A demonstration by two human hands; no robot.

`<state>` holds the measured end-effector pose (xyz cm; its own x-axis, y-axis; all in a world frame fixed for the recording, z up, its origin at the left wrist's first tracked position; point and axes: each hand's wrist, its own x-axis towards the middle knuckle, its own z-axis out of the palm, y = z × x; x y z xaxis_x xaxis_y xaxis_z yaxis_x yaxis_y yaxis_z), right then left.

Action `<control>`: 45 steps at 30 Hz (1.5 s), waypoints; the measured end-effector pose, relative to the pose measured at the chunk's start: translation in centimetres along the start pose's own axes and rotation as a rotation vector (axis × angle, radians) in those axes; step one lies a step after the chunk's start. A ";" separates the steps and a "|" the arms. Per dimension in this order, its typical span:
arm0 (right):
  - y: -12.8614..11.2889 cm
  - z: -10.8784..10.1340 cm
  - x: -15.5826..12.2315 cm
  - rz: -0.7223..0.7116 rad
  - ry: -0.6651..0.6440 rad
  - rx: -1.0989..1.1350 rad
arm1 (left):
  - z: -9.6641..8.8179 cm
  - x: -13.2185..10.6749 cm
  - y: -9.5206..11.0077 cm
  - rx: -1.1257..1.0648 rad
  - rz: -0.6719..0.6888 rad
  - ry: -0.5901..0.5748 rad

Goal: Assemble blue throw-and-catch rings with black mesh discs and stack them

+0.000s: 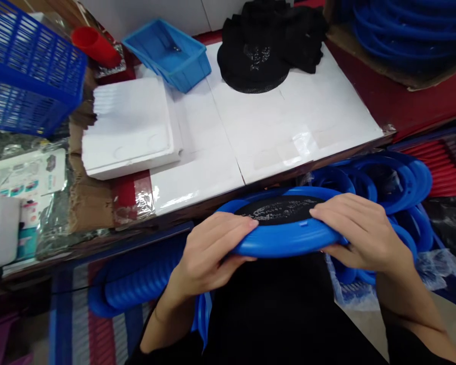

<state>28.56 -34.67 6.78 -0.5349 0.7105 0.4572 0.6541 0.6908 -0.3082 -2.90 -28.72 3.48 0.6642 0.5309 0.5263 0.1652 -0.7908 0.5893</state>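
Note:
Between my two hands is a blue plastic ring (289,239) with a black mesh panel (277,210) across its middle. It is tilted, close to my body, just off the front edge of the table. My left hand (213,248) grips its left side, thumb on top and fingers curled under the rim. On the opposite side my right hand (361,233) clasps the rim in the same way. Further back on the white table top (258,137) lies a pile of black mesh pieces (258,61), some with pale print.
A light blue bin (186,61) stands beside a white foam block (133,126). At the left are a blue basket (30,71) and a red cup (97,46). Blue rings fill a carton (406,81) at the back right; more blue rings (387,177) lie below the table.

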 end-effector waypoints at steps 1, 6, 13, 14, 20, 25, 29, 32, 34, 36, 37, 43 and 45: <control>0.0 -0.2 -0.3 -0.004 0.013 0.014 | -0.2 -0.3 -0.4 -0.062 -0.009 0.017; -0.6 0.2 0.3 -0.030 -0.053 -0.072 | 0.1 1.1 -0.1 0.019 -0.060 -0.156; -0.3 0.4 1.0 0.020 -0.065 -0.018 | -0.1 2.3 1.0 0.112 0.049 -0.116; -0.1 0.2 0.8 0.019 -0.049 0.014 | -0.5 1.9 0.6 0.073 0.034 -0.101; -0.6 0.7 1.1 -0.061 -0.033 0.023 | -1.5 1.5 0.7 0.039 -0.069 -0.169; 0.2 1.4 1.5 -0.077 -0.035 -0.002 | 0.3 2.0 0.6 0.063 -0.013 -0.152; 2.6 1.1 -0.7 0.002 0.063 0.098 | 0.1 -0.2 -2.0 -0.177 -0.096 0.035; 3.4 1.2 -2.0 0.020 0.101 0.119 | -0.4 -1.4 -3.2 -0.306 -0.156 0.062; 3.3 1.4 -2.1 0.025 0.099 0.111 | -0.6 -1.4 -3.3 -0.267 -0.207 0.020; 3.1 1.5 -1.8 0.039 0.094 0.083 | -0.6 -1.1 -3.1 -0.161 -0.268 0.006; 2.9 1.4 -1.7 0.049 0.090 0.069 | -0.6 -1.0 -2.9 -0.111 -0.294 0.015; 4.5 1.4 -4.1 0.271 0.123 0.247 | -0.7 -2.7 -3.2 -0.168 -0.433 0.289; 5.8 2.2 -5.5 0.387 0.277 0.318 | -0.4 -3.8 -4.2 -0.269 -0.537 0.438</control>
<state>34.14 -34.25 0.69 -0.1006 0.8875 0.4496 0.5583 0.4244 -0.7129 -6.40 -27.25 -0.76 0.1816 0.9408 0.2863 0.1634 -0.3160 0.9346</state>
